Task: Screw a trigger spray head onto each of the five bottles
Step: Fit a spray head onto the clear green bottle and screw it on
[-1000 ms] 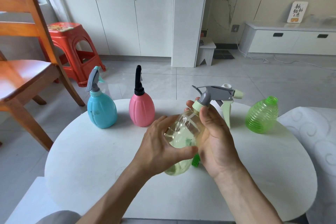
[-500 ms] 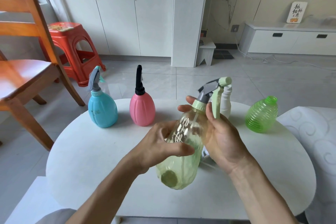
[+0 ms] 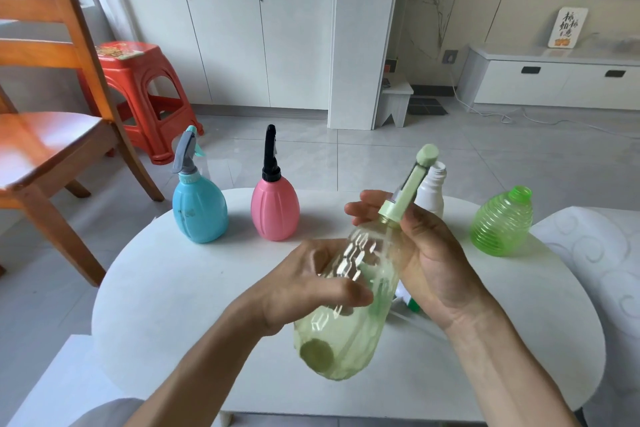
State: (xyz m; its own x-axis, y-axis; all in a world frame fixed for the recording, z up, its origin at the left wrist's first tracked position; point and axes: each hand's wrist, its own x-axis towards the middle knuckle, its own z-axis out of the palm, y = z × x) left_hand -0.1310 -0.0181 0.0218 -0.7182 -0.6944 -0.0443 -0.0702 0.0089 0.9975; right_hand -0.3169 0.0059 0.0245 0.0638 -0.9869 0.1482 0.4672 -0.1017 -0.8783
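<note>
From the head camera, the left hand [image 3: 311, 282] wraps the tilted clear bottle [image 3: 349, 291] above the table's [image 3: 173, 288] near edge while right hand [image 3: 426, 253] fingers pinch its spray head [image 3: 405, 191] collar — cross-threading or a slipping grip look the likeliest risks.

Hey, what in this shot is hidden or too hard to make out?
- Head view: the collar on the clear bottle; whether it is screwed tight cannot be told, the right hand covers part of it.
- Head view: the green-and-white part on the table, mostly behind the right hand and bottle.
- Head view: the white bottle, partly behind the spray head.
</note>
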